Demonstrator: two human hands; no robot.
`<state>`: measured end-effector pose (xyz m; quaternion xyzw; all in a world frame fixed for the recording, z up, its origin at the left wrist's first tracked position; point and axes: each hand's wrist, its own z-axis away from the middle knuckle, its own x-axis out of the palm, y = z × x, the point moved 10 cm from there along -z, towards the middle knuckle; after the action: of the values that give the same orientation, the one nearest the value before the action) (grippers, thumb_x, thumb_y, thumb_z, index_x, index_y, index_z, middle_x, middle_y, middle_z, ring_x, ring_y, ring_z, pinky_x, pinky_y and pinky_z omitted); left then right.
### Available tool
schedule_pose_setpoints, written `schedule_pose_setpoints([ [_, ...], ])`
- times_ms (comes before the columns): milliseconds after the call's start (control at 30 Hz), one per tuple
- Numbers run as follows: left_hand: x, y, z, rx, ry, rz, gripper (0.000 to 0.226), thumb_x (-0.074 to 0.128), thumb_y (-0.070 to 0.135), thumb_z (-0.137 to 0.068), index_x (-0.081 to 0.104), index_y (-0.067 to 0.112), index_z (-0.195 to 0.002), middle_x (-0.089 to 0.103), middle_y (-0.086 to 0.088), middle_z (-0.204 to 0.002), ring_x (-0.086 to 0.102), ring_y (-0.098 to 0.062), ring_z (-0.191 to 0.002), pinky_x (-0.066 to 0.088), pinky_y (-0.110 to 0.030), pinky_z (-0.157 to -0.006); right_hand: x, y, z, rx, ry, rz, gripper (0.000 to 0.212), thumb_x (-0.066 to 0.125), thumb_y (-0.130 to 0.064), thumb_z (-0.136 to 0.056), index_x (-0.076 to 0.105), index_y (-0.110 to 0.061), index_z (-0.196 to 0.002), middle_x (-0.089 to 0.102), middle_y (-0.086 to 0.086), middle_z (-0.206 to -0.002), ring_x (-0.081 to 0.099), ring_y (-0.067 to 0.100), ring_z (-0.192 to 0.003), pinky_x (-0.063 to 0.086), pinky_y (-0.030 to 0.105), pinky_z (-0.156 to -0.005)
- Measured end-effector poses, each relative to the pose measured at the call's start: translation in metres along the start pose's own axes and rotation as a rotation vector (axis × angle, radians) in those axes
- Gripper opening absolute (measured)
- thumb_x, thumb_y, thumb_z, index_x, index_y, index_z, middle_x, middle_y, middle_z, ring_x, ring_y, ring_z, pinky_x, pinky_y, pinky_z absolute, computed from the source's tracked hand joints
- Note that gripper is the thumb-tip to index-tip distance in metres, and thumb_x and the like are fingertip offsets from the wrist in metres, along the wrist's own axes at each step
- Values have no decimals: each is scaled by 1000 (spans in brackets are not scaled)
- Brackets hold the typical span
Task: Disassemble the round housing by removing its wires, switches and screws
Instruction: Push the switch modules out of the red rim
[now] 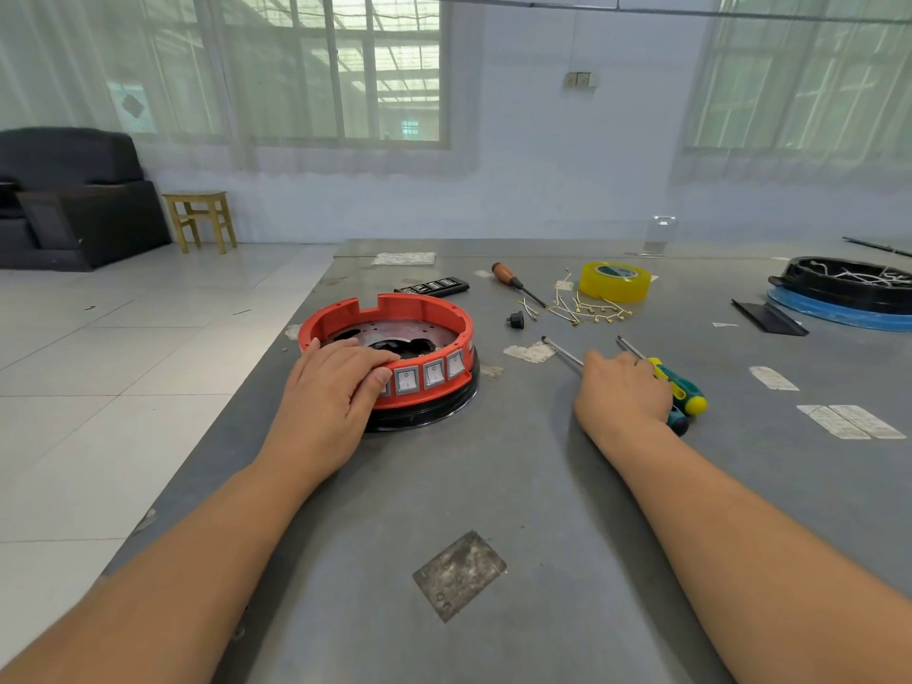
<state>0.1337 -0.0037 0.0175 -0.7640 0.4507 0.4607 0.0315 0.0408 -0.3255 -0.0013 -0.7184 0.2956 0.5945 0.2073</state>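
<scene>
The round red housing (390, 338) sat on the grey table (493, 486), left of centre, resting on a black base ring (434, 412). I could see a row of grey rocker switches (429, 375) still set in its near wall, and a metal plate with dark openings inside the ring. My left hand (335, 387) lay over the near-left rim, fingers bent across the top edge and thumb against the outer wall, gripping the housing. My right hand (622, 392) was down on the table to the right, curled over a green-and-yellow screwdriver (567, 355) whose shaft stuck out past the knuckles toward the housing; a second green-and-yellow screwdriver (676, 382) lay just beside it. Farther back I had a wooden-handled screwdriver (513, 281), a scatter of loose wires with brass terminals (587, 308), a small black part (516, 320) and a yellow tape roll (616, 281). A black strip of switches (434, 286) lay behind the housing. At the far right another black housing (849, 283) sat on a blue ring.
</scene>
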Motion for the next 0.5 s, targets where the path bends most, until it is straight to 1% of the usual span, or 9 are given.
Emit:
schedule_pose_setpoints([
  [100, -1, 2, 1, -8, -1, 16, 40, 41, 42, -112, 66, 27, -140, 67, 0, -141, 45, -25, -148, 18, -47, -128, -6, -1, -1, -28, 63, -79, 29, 54, -15, -99, 56, -18, -128, 56, 15, -127, 54, 35, -120, 48, 44, -80],
  [167, -4, 3, 2, -22, 19, 59, 46, 39, 44, -109, 62, 28, -145, 66, 1, -143, 44, -24, -148, 22, -50, -129, -18, -10, 1, -116, 201, -221, 33, 53, -14, -101, 58, -19, -133, 58, 11, -123, 57, 31, -113, 48, 40, -74],
  [233, -11, 3, 3, -58, 75, 154, 51, 41, 45, -105, 53, 28, -152, 65, 6, -140, 48, -22, -144, 32, -54, -124, -40, -26, 13, -286, 378, -413, 36, 52, -16, -103, 59, -19, -138, 59, 9, -121, 58, 30, -109, 51, 41, -76],
  [267, -15, 2, 3, -78, 114, 210, 52, 42, 46, -105, 50, 28, -154, 64, 10, -137, 50, -21, -141, 36, -55, -121, -52, -36, 23, -392, 461, -490, 34, 54, -16, -103, 61, -17, -137, 61, 8, -118, 58, 31, -106, 53, 42, -76],
  [333, -23, 1, 5, -111, 187, 283, 52, 42, 49, -105, 46, 32, -155, 63, 15, -132, 50, -19, -138, 41, -56, -117, -69, -56, 46, -607, 593, -537, 30, 60, -13, -100, 67, -14, -129, 63, 9, -112, 61, 31, -99, 56, 44, -73],
  [367, -26, 1, 6, -124, 212, 305, 51, 41, 52, -106, 46, 35, -154, 63, 17, -131, 49, -18, -137, 42, -56, -116, -72, -66, 56, -703, 628, -526, 29, 62, -10, -98, 68, -13, -126, 63, 9, -109, 61, 31, -96, 56, 44, -73],
  [433, -30, 5, 8, -122, 239, 354, 44, 40, 57, -105, 50, 42, -146, 67, 16, -126, 51, -17, -135, 45, -55, -113, -73, -81, 69, -839, 642, -491, 31, 64, -8, -95, 68, -15, -125, 64, 7, -107, 60, 28, -94, 55, 42, -72],
  [500, -32, 9, 10, -120, 264, 418, 30, 43, 56, -104, 57, 47, -129, 74, 17, -113, 61, -12, -126, 53, -53, -104, -74, -90, 77, -906, 650, -469, 34, 65, -8, -94, 67, -16, -126, 64, 6, -107, 60, 26, -94, 53, 38, -73],
])
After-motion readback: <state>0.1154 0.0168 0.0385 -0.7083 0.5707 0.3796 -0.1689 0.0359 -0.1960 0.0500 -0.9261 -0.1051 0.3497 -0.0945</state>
